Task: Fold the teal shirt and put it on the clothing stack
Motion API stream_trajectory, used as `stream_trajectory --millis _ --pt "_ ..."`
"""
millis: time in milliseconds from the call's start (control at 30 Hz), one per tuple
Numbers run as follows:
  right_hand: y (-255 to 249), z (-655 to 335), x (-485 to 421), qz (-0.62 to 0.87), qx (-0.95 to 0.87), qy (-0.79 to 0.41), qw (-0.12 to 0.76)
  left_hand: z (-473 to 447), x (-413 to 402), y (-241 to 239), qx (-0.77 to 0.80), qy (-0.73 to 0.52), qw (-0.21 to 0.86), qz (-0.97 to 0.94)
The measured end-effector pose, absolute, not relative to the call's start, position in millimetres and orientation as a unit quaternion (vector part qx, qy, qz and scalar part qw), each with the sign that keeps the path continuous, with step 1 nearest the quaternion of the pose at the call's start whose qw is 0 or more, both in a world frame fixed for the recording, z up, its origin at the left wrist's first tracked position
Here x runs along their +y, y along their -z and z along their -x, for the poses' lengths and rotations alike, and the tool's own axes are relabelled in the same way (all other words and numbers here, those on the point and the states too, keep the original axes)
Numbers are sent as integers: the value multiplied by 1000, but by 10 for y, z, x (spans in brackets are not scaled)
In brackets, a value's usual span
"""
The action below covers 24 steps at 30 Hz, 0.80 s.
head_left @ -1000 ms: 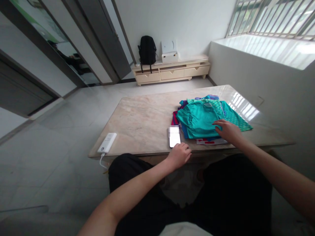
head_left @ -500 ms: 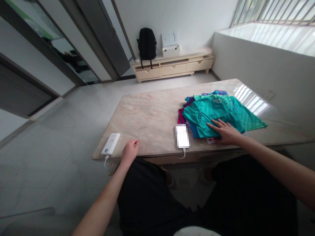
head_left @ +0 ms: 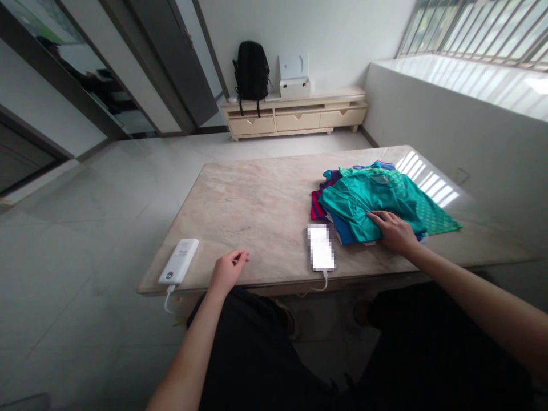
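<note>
Resting flat on the near edge of a pile of clothes [head_left: 377,200], the right hand [head_left: 393,231] presses a teal garment with its fingers spread and grasping nothing; the pile sits at about two o'clock on the marble table [head_left: 252,200], with blue and striped red pieces showing beneath the teal one; the left hand [head_left: 226,269] lies at about seven o'clock near the table's front edge, fingers loosely curled and empty, touching only the tabletop; a phone [head_left: 321,246] lies between the two hands, just beside the pile, with a cable running off the edge below it; a white power bank [head_left: 178,261] sits at about eight o'clock near the left corner, apart from the left hand; a black backpack [head_left: 252,71] stands on a low cabinet [head_left: 295,114] at twelve o'clock against the far wall.
</note>
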State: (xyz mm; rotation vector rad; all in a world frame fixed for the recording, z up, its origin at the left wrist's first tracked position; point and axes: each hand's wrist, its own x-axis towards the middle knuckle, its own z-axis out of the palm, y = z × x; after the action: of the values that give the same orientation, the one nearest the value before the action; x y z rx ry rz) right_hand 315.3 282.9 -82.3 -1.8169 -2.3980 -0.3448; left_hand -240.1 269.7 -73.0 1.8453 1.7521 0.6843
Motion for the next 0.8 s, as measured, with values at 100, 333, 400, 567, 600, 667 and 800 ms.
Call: stream_trajectory --millis 100,333,400,567,600,667,800 --pt "865 -3183 2856 602 -788 117 60 2376 2663 637 643 -272 272 -662" --pt "892 -3216 3091 605 -786 110 56 2015 2364 186 594 -309 333 -664" --pt "891 -3204 3196 619 -776 112 52 1885 2252 74 568 -289 338 -693" --pt "881 -3094 3486 653 -745 130 41 1764 2094 -102 523 -238 351 -739" --pt "882 -3062 3545 656 -742 133 38 1773 2084 -124 519 -237 354 -741" --pt "888 -2994 3661 658 -739 138 31 1806 2080 -160 518 -238 357 -739" --pt "908 -2822 3905 664 -733 145 19 1878 2101 -218 525 -257 364 -725"
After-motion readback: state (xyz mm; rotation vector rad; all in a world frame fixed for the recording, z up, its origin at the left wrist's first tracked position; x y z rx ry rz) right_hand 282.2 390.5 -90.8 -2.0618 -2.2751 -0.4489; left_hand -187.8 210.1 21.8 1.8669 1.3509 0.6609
